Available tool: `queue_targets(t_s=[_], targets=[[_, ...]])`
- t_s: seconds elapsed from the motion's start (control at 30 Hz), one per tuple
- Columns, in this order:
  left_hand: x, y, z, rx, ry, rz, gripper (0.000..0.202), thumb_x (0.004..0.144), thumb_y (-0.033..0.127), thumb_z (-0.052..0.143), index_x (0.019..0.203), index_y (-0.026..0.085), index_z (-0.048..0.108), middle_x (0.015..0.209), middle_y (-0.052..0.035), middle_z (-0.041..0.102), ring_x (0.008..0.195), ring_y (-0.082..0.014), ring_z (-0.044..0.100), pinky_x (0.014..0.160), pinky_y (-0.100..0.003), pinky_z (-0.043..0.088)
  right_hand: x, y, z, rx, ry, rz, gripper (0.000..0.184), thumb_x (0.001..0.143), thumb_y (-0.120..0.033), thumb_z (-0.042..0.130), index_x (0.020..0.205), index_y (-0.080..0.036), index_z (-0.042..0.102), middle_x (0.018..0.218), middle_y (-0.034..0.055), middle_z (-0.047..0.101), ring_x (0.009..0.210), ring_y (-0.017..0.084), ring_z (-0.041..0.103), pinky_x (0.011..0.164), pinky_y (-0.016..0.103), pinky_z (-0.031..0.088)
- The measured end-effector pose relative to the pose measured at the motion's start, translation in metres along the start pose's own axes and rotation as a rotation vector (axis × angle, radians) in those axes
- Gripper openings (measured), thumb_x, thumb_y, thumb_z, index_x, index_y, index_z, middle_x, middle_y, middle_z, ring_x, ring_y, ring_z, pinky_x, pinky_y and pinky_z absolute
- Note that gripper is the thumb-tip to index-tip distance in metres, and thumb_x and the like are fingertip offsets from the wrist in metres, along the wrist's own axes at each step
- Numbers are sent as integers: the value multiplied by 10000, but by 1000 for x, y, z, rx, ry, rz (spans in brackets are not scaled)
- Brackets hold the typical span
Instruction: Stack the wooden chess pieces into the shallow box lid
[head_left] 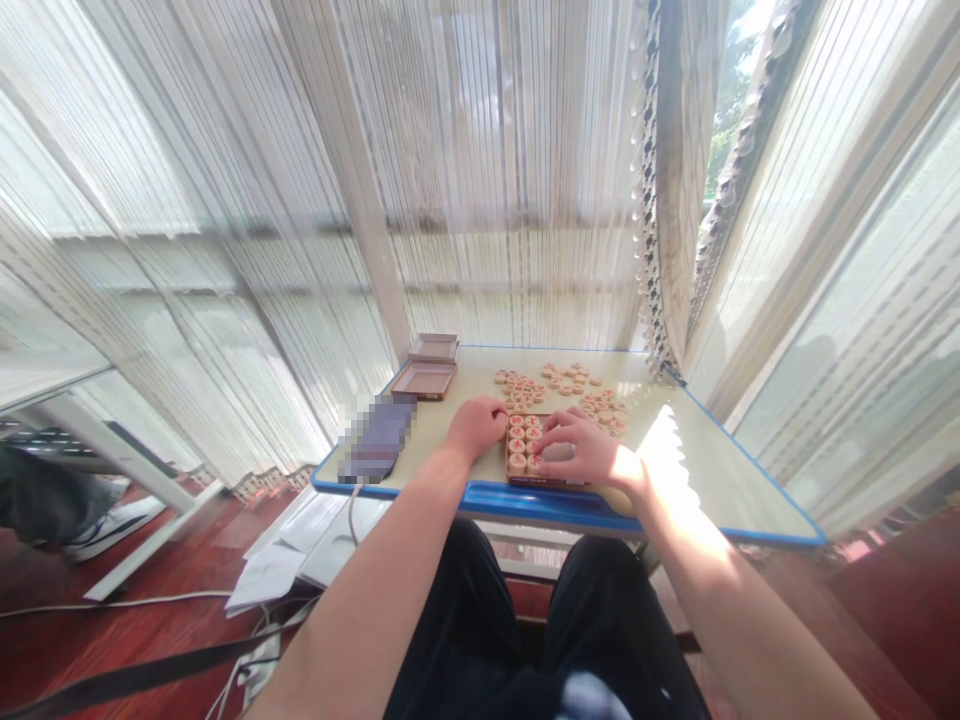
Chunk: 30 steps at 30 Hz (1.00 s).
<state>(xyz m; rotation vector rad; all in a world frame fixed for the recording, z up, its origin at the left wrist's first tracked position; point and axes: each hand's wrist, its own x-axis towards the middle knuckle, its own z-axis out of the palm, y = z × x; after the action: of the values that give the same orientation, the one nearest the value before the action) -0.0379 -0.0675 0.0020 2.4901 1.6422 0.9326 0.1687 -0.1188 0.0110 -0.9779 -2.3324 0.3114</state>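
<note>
A shallow brown box (511,478) stands near the table's front edge, with round wooden Chinese chess pieces (517,446) laid in rows inside, red characters facing up. My right hand (581,447) reaches over the box from the right. Its thumb and fingers curve around a Chinese chess piece in the second row, and the palm hides the box's right part. Just left of the box, my left hand (478,424) is closed, its curled fingertips by the upper left corner. Whatever it may hold is hidden. More loose pieces (525,388) lie beyond the box.
Other scattered pieces (604,408) lie to the right. An open brown tray and lid (424,380) sit at the back left, near a blurred dark flat object (377,438) with a cable. The table (739,490) has a blue rim. Curtains (517,200) hang behind it.
</note>
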Motion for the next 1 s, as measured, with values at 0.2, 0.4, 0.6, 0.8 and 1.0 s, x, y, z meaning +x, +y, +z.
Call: queue_targets(t_s=[0.2,0.4,0.6,0.8,1.0], targets=[[0,-1,1,6,10,14,244,753,196,467,767,198,710,838,-42,707,828,-175,620,794,-258,458,0,1,0,5,-6,14,212,659,-367,718,833,-246,730,921,58,556,927,220,477,904,402,392],[0,0,0,13,3,8,246,749,197,464,766,196,709,834,-41,707,822,-175,620,790,-256,459,-1,1,1,18,9,24,204,658,-367,718,827,-254,729,927,50,545,918,212,473,904,397,387],[0,0,0,14,-6,8,242,746,198,460,755,195,701,821,-38,704,812,-172,615,775,-255,458,-1,2,1,7,6,24,208,655,-387,718,819,-260,730,932,47,546,909,213,475,902,405,392],[0,1,0,-2,1,4,243,733,189,458,744,195,701,807,-35,701,798,-171,609,764,-255,458,-1,2,0,15,-16,26,197,665,-385,711,818,-262,730,940,52,538,936,221,474,916,411,387],[0,3,-2,-2,-16,-16,243,732,194,461,753,193,703,812,-34,701,801,-166,605,777,-249,456,-1,2,-1,19,-28,25,194,672,-406,707,800,-263,730,933,50,542,935,222,473,922,417,380]])
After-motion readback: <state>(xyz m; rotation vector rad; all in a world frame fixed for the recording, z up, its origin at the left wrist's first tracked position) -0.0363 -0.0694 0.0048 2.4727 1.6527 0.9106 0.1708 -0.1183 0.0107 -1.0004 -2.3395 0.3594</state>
